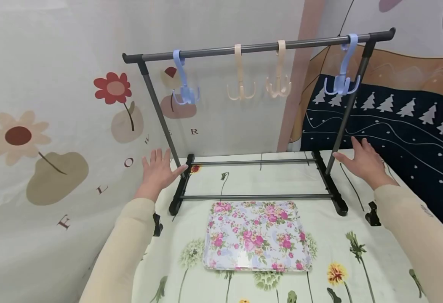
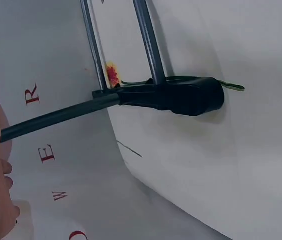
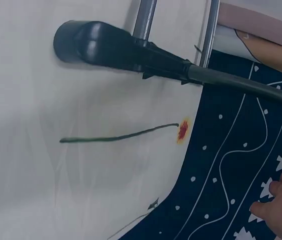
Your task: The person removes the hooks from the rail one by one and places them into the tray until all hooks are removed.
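Observation:
A dark grey garment rack (image 1: 248, 195) stands on the table, its black feet (image 2: 193, 97) showing in both wrist views. Beside its left post is my left hand (image 1: 158, 171), fingers spread and extended, holding nothing. My right hand (image 1: 366, 164) is near the right post with its fingers extended; nothing is in it. From the top bar (image 1: 259, 48) hang a blue hook (image 1: 185, 86) at the left, two beige hooks (image 1: 240, 78) towards the middle and another blue hook (image 1: 343, 73) at the right. Whether either hand touches its post I cannot tell.
A floral tray (image 1: 257, 235) lies in front of the rack on the flower-print tablecloth (image 1: 331, 244). Small black pieces (image 1: 373, 214) sit near both forearms. Printed cloth (image 1: 54, 75) hangs close behind and at the left; navy cloth (image 1: 380, 113) is at the right.

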The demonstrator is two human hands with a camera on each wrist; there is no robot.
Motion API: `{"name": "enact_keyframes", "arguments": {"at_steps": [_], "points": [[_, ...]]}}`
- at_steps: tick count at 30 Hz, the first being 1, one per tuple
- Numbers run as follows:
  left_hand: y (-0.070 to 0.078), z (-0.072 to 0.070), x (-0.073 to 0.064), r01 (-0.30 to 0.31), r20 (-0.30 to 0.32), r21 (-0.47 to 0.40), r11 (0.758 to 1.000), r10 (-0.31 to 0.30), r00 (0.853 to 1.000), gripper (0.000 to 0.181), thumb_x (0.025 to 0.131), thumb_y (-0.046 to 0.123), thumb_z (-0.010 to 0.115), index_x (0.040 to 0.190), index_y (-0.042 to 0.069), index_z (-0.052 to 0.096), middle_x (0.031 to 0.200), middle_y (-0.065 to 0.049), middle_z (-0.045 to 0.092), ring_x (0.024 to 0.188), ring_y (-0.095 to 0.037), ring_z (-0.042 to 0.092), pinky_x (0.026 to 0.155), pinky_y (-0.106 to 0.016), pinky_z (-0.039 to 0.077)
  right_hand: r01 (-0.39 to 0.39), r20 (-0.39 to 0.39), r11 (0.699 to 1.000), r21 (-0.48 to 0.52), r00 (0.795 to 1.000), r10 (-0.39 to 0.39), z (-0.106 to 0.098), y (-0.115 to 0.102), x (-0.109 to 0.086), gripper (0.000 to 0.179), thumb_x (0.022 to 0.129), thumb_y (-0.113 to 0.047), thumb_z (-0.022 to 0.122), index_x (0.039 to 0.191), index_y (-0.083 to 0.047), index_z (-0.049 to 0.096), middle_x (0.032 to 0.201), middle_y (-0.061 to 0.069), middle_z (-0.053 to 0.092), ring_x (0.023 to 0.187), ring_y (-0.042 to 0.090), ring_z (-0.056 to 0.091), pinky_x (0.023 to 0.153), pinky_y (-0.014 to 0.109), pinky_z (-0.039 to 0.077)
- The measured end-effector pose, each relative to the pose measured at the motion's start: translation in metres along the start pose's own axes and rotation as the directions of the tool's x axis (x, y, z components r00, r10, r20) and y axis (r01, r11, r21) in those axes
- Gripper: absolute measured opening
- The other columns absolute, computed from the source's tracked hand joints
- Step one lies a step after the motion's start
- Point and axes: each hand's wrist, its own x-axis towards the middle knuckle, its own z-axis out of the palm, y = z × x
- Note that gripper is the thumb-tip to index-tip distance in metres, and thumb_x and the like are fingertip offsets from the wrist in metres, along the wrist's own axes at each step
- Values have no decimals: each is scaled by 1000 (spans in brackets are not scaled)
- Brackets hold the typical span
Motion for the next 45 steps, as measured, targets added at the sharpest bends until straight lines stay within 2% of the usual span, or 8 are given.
{"name": "enact_keyframes", "arguments": {"at_steps": [5,14,21,25,32,39,45], "points": [[6,-6,2,-22,-21,-5,1000,22,1000,107,89,82,32,157,1,15,158,-33,13,146,-48,7,109,-71,1,-13,7,999,42,1000,13,1,-7,1,100,97,-66,41,154,5,2,156,37,-4,143,54,-4,109,71,7],[23,-13,4,-37,-48,-38,999,35,998,101,91,76,40,157,3,19,157,-31,18,146,-45,11,110,-70,5,-5,13,993,117,1000,4,7,-13,4,99,97,-67,39,156,2,0,157,35,-1,140,59,5,105,73,14],[34,-16,3,-43,-60,-57,997,39,997,95,94,71,42,156,2,19,157,-29,21,146,-44,15,112,-68,9,0,-12,979,202,1000,3,15,-16,8,94,99,-62,40,156,3,4,157,36,6,138,58,17,105,71,21],[38,-16,4,-43,-67,-68,997,38,997,94,95,69,44,157,3,19,157,-28,22,145,-43,17,111,-67,11,-8,-27,961,276,999,16,19,-16,10,92,100,-61,40,156,4,6,157,35,9,137,58,21,104,71,24],[43,-14,5,-24,-58,-119,993,17,998,94,95,70,43,157,4,18,157,-27,23,145,-43,18,112,-67,11,7,-89,910,415,996,32,27,-19,13,79,102,-52,44,154,3,22,154,31,27,140,50,27,105,67,28],[45,-10,6,-4,-48,-239,971,-7,999,92,96,68,44,158,6,16,158,-26,22,146,-42,17,114,-64,10,-38,-103,873,486,990,100,33,-23,15,74,103,-49,44,152,4,26,151,30,33,138,47,33,107,61,32],[50,-11,4,11,-45,-326,945,-27,999,88,98,64,45,158,6,16,159,-24,24,146,-41,19,115,-59,14,-73,-128,828,557,977,172,36,-26,18,66,104,-44,43,148,4,34,148,27,41,134,42,40,106,55,36]]}}
